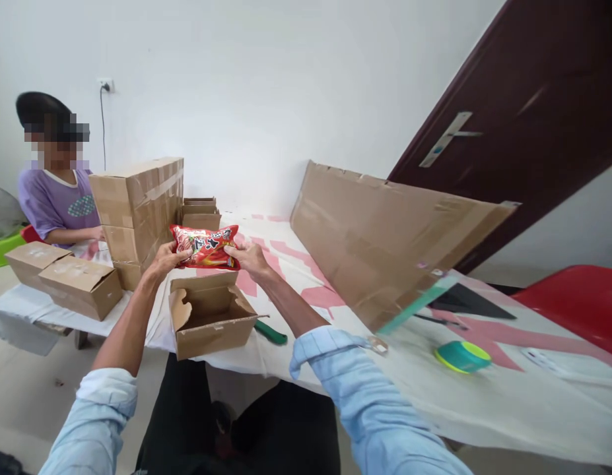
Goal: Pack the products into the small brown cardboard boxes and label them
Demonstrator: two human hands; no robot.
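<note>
Red packet (206, 248), one: centre of the frame, held above the open carton (214, 332) as pictured, printed face showing. Left hand (166, 259): closed on the packet's left end, thumb across the front. Right hand (251, 259): closed on the opposite end, thumb likewise. The two-ended hold presumably keeps the packet flat and level. Open carton: lower centre, near the front edge of the worktop (434, 402), mouth upward, apparently placed for easy reach. Forearms: stretched forward, converging from the lower corners, sleeves rolled.
</note>
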